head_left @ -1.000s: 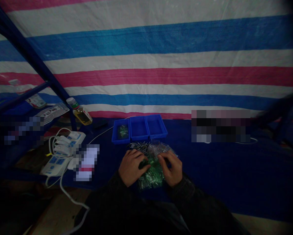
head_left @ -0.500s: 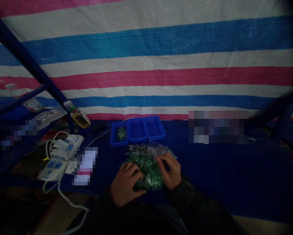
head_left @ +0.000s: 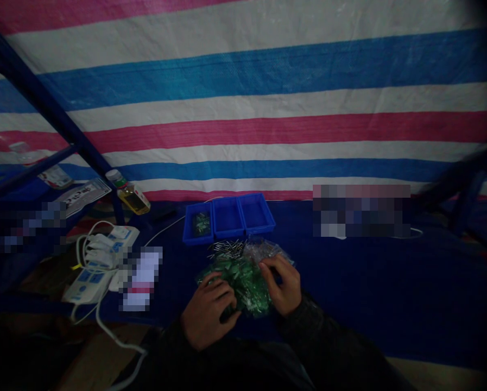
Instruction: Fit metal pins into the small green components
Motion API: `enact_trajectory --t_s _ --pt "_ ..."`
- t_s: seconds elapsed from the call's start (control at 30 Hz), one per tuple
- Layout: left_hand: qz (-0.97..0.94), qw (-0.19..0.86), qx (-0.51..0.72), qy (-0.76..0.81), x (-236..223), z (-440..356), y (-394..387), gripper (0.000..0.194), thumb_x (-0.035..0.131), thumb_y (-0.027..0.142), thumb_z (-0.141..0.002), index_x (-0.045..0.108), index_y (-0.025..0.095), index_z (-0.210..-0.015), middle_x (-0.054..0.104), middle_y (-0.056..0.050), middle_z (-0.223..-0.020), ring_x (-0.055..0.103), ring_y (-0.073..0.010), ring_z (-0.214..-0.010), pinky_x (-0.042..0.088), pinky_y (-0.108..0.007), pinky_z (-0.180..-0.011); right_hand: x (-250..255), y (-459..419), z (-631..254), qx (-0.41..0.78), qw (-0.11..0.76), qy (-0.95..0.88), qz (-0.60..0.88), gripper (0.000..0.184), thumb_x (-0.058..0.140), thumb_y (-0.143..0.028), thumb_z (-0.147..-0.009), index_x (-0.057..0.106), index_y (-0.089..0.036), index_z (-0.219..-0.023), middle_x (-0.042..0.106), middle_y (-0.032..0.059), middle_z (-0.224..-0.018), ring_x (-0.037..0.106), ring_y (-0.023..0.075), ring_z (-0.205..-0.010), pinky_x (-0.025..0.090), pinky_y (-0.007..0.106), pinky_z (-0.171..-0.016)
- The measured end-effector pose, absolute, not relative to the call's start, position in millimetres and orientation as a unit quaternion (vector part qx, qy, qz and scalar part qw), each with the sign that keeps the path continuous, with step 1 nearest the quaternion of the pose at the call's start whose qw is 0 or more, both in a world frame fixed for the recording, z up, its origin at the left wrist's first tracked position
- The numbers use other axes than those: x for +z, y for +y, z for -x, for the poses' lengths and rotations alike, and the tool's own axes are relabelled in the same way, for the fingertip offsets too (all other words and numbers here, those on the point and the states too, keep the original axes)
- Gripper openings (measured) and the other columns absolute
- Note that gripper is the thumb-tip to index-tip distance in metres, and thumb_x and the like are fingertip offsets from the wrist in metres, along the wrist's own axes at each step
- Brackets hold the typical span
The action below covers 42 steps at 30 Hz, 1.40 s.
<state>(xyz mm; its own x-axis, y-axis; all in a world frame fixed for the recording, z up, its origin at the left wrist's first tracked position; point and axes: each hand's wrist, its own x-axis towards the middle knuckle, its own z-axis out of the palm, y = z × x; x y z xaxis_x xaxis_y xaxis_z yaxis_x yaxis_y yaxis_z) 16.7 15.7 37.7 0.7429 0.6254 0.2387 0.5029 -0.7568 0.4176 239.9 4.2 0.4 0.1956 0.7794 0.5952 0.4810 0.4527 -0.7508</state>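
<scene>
A heap of small green pieces (head_left: 243, 277) in clear plastic film lies before me on the blue tabletop. My left hand (head_left: 210, 312) rests against its left side, fingers curled and the thumb close to the fingertips. Anything between them is hidden. At the heap's right side is my right hand (head_left: 283, 285), thumb and forefinger pinched together. What they grip is too small to make out. Just behind these fingers lies a crumpled clear plastic bag (head_left: 265, 250). Thin metal pins (head_left: 229, 248) are scattered behind the heap.
Three joined blue trays (head_left: 229, 217) stand behind the pins; the left one holds green pieces. To the left are a power strip (head_left: 88, 277) with cables, a blurred-out phone-shaped object (head_left: 143, 279) and a bottle (head_left: 131, 195). A striped tarp (head_left: 267, 130) hangs behind the table.
My left hand has shifted slightly left, and its fingers have drawn nearer the thumb. The right hand has stayed almost still.
</scene>
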Motion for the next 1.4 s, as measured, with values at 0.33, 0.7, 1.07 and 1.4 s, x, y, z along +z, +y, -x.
enact_trajectory --t_s 0.33,0.7,1.07,1.4 --pt "-0.879 0.174 0.295 0.331 54 -16 29 0.010 0.063 0.014 -0.089 0.066 0.022 -0.084 0.072 -0.002 -0.082 0.069 -0.0173 -0.082 0.049 -0.044 -0.107 0 5 -240 0.119 0.583 -0.625 0.506 0.014 0.059 -0.022 -0.097 0.066 -0.019 -0.086 0.062 0.0020 -0.070 0.056 0.0171 -0.064 0.044 0.031 -0.061" --pt "-0.653 0.450 0.391 0.468 54 -21 54 0.023 0.068 0.037 -0.091 0.066 0.017 -0.081 0.061 0.002 -0.070 0.057 -0.0127 -0.063 0.046 -0.022 -0.059 3 6 -235 0.092 0.559 -0.692 0.446 0.014 0.062 -0.014 -0.094 0.070 -0.022 -0.101 0.071 0.0054 -0.086 0.064 0.0198 -0.076 0.052 0.036 -0.071" --pt "-0.527 0.570 0.449 0.444 19 -39 52 0.028 0.076 0.040 -0.085 0.061 0.017 -0.080 0.061 0.004 -0.068 0.060 -0.0104 -0.056 0.051 -0.021 -0.054 0 7 -237 0.103 0.497 -0.747 0.430 0.034 0.059 -0.005 -0.089 0.072 -0.028 -0.111 0.068 0.0063 -0.102 0.060 0.0208 -0.084 0.051 0.037 -0.073" --pt "-0.510 0.570 0.469 0.442 10 -41 45 0.028 0.076 0.041 -0.084 0.059 0.019 -0.084 0.060 0.004 -0.068 0.060 -0.0107 -0.053 0.051 -0.021 -0.049 1 7 -237 0.092 0.512 -0.732 0.439 0.037 0.060 -0.008 -0.090 0.073 -0.031 -0.116 0.069 0.0064 -0.103 0.063 0.0218 -0.088 0.053 0.038 -0.074"
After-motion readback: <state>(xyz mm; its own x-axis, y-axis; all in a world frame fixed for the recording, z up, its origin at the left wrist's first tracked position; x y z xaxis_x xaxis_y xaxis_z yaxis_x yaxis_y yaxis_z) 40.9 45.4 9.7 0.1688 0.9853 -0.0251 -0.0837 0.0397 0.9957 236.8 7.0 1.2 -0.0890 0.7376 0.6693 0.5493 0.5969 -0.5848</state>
